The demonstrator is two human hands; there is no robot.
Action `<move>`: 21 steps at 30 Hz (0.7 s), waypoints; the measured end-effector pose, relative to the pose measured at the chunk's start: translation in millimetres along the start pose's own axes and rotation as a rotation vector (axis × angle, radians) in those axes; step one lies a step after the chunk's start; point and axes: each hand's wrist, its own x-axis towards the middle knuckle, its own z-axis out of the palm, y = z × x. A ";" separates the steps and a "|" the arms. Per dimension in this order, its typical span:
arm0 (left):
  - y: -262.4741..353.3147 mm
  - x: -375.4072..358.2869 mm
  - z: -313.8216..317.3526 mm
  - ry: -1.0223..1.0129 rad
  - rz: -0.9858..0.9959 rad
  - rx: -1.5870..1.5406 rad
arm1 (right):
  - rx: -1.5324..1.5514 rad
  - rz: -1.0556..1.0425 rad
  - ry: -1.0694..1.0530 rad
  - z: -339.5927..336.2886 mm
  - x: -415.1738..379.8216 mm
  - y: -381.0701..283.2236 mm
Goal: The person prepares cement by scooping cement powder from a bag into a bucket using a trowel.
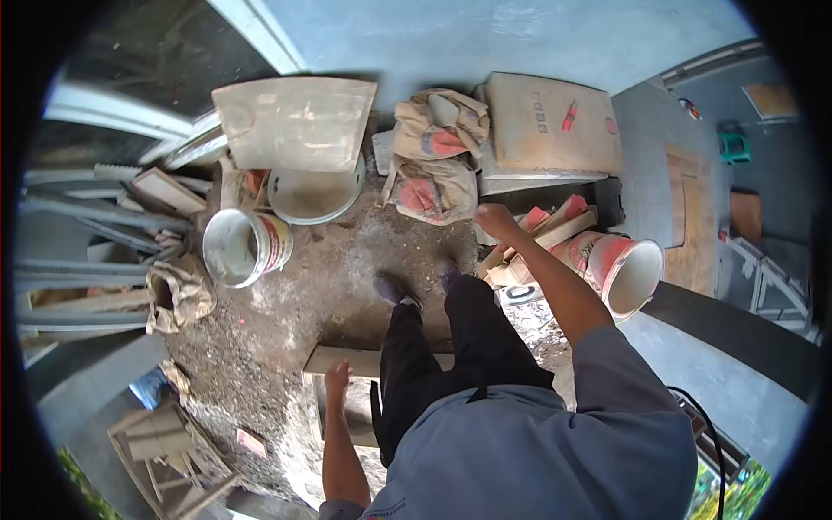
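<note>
My right hand (497, 223) is stretched forward with its fingers curled, close to the right edge of a crumpled brown paper sack (438, 192) with a red print. Whether it grips anything is too small to make out. A second paper sack (442, 126) lies behind, against the first. My left hand (339, 381) hangs low at my left side, its fingers curled in and nothing visible in them. Below it is a low, pale-rimmed box-like piece (325, 357), partly hidden by my legs.
A full cement sack (546, 126) lies at the back right. A white bucket (276, 243) stands left; another bucket (598, 256) lies tilted at right by wood scraps (563, 230). A board (295, 121) leans over a round tub (316, 195). Metal profiles (95, 260) are stacked far left.
</note>
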 end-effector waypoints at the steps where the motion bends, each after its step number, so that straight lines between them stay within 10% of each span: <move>1: 44.5 13.9 -0.4 -0.027 0.015 0.025 | 0.060 0.021 0.044 -16.0 21.1 -13.4; 8: 315.3 101.3 91.0 -0.063 0.625 0.398 | 0.050 0.142 0.332 -25.7 191.6 11.5; 13: 472.5 143.4 212.7 -0.119 0.784 0.449 | -0.187 0.311 0.050 18.1 262.7 77.4; 21: 588.5 236.3 358.7 -0.063 1.188 0.531 | -0.233 0.240 0.165 20.4 280.2 101.3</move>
